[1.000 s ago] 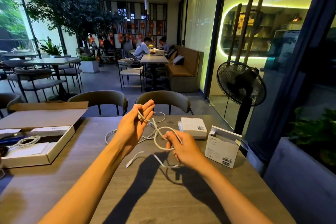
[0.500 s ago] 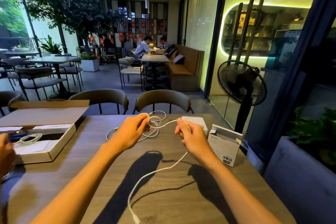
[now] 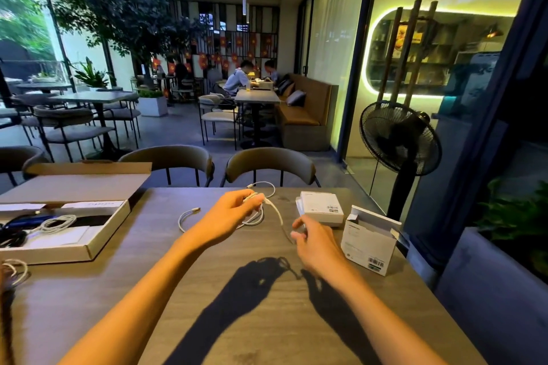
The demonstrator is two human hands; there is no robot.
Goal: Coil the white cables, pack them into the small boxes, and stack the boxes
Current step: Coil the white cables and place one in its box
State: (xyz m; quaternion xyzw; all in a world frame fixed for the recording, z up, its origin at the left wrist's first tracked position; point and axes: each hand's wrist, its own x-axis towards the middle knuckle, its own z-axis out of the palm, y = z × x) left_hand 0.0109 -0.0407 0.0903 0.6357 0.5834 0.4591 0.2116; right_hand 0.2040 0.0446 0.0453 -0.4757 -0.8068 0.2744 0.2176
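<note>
My left hand [image 3: 229, 215] pinches a bundle of loops of a white cable [image 3: 277, 213] above the table's far middle. From the bundle a strand arcs down toward my right hand [image 3: 315, 241], whose thumb and fingers pinch at its end. Another white cable [image 3: 186, 215] lies loose on the table behind my left hand. A closed small white box [image 3: 321, 206] lies flat to the right. Beside it stands a second small white box [image 3: 367, 241] with its top flap open.
A large flat cardboard box [image 3: 98, 238] with its lid up sits at the left and holds more cables. One more coiled cable [image 3: 16, 271] lies at the table's left edge. Two chairs [image 3: 268, 164] stand across the wooden table [image 3: 207, 305]; a black fan [image 3: 398, 139] stands to the right.
The long tail that hung down toward me has been drawn up into the bundle. My right hand has dropped lower and nearer to me, following the strand to its end.
</note>
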